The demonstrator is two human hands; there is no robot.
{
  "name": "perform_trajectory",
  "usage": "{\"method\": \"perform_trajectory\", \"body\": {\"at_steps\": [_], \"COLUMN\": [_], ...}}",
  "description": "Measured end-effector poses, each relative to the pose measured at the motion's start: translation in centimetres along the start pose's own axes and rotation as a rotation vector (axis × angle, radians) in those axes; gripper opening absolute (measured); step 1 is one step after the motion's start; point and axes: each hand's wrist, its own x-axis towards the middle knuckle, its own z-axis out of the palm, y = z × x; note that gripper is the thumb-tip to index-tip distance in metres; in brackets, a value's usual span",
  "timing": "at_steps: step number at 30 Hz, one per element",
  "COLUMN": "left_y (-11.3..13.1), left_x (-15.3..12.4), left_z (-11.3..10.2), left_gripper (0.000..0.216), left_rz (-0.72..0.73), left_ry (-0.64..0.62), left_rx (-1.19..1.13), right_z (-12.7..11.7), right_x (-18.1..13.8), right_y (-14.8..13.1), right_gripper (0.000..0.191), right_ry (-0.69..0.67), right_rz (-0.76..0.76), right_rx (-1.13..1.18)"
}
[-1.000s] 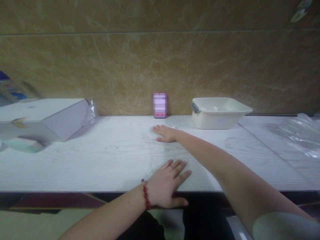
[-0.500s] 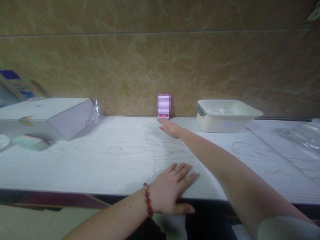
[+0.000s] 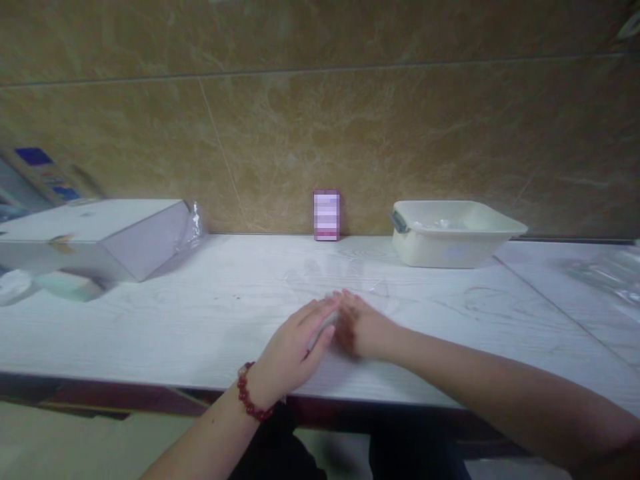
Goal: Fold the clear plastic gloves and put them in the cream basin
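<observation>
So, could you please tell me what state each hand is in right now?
Left hand: partly curled; whether it holds anything can't be told.
Right hand: blurred; open or closed can't be told.

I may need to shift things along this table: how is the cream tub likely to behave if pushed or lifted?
The tub is probably stiff: its walls and rim hold their shape. It may be light for its size, as only some clear, shiny material shows inside, though the bottom is hidden. It seems unlikely to tip under a gentle push, sitting level on the table.
</observation>
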Motion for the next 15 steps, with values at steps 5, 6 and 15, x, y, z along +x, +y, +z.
{"method": "perform_trajectory", "body": {"at_steps": [5,6,15], "left_y": [-1.7,-2.3,-9.7], "left_x": [1.8,2.4,6.7], "left_z": [0.4,0.8,3.1], "left_gripper": [0.037,0.038,0.046], "left_rz": [0.050,0.066,0.109], "left_ry": [-0.173,-0.212,-0.464], "left_rx": [0.122,0.144,0.311], "right_z": [-0.2,-0.3,-0.6], "right_x": [-0.7,-0.6,-0.6], "right_y": [-1.1,-1.1,-1.1], "right_gripper": [0.064,0.066,0.070], "right_ry": [-0.038,-0.048,-0.109], "right_rz": [0.012,0.015,0.066], "right_rx": [-0.036,-0.037,-0.035]}}
